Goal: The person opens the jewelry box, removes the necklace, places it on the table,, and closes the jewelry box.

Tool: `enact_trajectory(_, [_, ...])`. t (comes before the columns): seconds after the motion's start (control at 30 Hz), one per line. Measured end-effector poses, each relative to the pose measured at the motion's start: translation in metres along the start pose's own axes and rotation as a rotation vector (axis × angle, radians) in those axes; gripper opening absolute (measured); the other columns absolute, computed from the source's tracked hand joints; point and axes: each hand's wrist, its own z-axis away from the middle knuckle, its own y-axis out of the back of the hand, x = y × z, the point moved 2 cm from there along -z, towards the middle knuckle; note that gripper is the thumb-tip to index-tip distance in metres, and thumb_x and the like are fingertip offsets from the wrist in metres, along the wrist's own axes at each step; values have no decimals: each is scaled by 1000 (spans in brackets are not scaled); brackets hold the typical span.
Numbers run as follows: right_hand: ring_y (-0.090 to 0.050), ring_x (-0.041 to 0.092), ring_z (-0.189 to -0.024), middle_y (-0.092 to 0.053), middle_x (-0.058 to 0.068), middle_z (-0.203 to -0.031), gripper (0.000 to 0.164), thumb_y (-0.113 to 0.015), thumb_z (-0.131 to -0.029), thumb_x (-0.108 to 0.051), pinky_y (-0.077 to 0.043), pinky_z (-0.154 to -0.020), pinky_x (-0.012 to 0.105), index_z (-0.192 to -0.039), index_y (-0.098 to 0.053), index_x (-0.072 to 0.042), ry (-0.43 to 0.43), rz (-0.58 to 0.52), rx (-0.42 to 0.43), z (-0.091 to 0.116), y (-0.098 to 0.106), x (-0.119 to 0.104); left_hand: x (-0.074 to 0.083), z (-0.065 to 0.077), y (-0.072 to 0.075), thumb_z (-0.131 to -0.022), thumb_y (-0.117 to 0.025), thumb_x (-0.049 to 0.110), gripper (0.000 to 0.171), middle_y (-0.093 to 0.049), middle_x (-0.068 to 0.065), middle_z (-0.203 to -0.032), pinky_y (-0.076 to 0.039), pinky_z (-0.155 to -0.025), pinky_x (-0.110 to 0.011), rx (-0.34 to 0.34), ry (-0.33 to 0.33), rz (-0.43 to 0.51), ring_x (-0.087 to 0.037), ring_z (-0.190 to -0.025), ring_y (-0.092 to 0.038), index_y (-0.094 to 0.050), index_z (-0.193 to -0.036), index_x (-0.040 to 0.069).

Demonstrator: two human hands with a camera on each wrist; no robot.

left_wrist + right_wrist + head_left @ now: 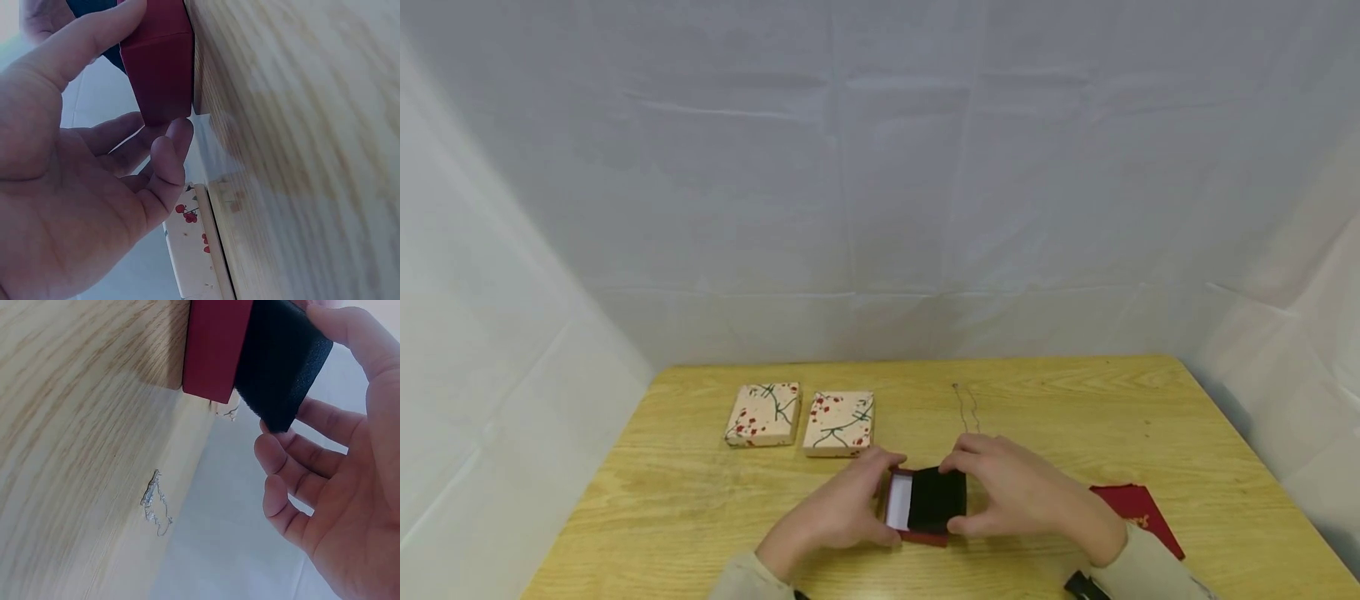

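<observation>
A small dark red box [893, 497] with a white inside lies on the wooden table. My left hand [850, 500] grips it by its left end, thumb on the near side and fingers on the far side, as the left wrist view also shows. My right hand [1011, 487] pinches a black foam pad [281, 365] between thumb and fingers. The pad [937, 502] sits tilted over the box's right part, and the white bottom shows to its left. In the right wrist view, the red box wall [215, 350] stands beside the pad.
Two cream boxes with a red blossom print, one [765, 414] farther left and one [840, 423] nearer, stand left of the hands. A thin silver chain necklace [966, 408] lies beyond my right hand. Dark red pouches or cards [1138, 512] with gold lettering lie at the right.
</observation>
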Motion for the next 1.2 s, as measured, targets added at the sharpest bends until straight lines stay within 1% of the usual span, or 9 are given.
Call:
enact_trajectory(0.1, [-59,7,-94,-61,-10,-114,51,-83,-88,-52,-58,-87,35,-125,-73,-17,5,-5,-9,-3,-1,0,1,1,-1,-71,-100,27,100,-57,-6,-136,-53,-102,-40,3,2,-18,-18,-112,-59,-48,-154,2])
enact_trajectory(0.23, [-59,6,-97,-62,-9,-115,52,-83,-88,-50,-58,-88,36,-126,-73,-16,11,-9,-31,-6,-4,-2,2,1,-1,-72,-100,28,99,-56,-5,-136,-52,-103,-41,4,6,-22,-18,-114,-59,-49,-153,2])
enact_trajectory(0.43, [-58,5,-96,-62,-10,-113,53,-85,-87,-49,-57,-87,36,-127,-73,-16,17,-18,-56,-10,-10,-3,0,0,-3,-73,-99,29,97,-56,-5,-136,-53,-100,-38,-1,-4,-14,-17,-112,-58,-49,-152,2])
enact_trajectory(0.6, [-58,5,-96,-62,-10,-113,53,-86,-86,-50,-57,-88,40,-126,-73,-17,20,-6,-63,-13,-15,-2,0,0,-3,-74,-99,27,96,-56,-6,-134,-54,-97,-36,-3,-7,-7,-16,-110,-58,-49,-152,1])
enact_trajectory(0.73, [-60,7,-100,-63,-9,-117,53,-87,-86,-51,-57,-91,44,-126,-73,-19,20,4,-58,-14,-17,-2,1,0,-3,-75,-99,29,96,-56,-6,-134,-53,-97,-36,-6,0,-5,-16,-111,-58,-49,-152,2])
enact_trajectory(0.83, [-60,8,-103,-63,-10,-118,51,-86,-86,-52,-57,-92,44,-124,-71,-20,27,3,-56,-14,-18,-1,0,0,-2,-75,-99,30,97,-56,-6,-133,-52,-97,-37,-9,6,-3,-17,-110,-57,-48,-153,2])
enact_trajectory(0.97, [-60,7,-103,-63,-11,-116,47,-85,-87,-55,-57,-91,40,-117,-69,-23,50,-7,-50,-16,-20,0,0,0,-3,-75,-99,30,98,-56,-6,-133,-52,-98,-37,-8,7,-7,-17,-110,-57,-48,-154,2])
enact_trajectory(1.13, [-58,7,-102,-62,-13,-114,42,-83,-87,-58,-56,-89,37,-110,-68,-25,72,-23,-46,-17,-22,2,0,1,-3,-75,-99,30,96,-56,-6,-135,-52,-103,-40,-2,1,-18,-17,-116,-57,-49,-152,2])
enact_trajectory(1.2, [-57,7,-103,-61,-13,-114,41,-83,-87,-58,-56,-89,37,-109,-70,-25,77,-28,-46,-17,-23,2,0,1,-2,-76,-99,30,96,-55,-5,-135,-52,-103,-40,-7,6,-13,-16,-116,-57,-49,-152,2])
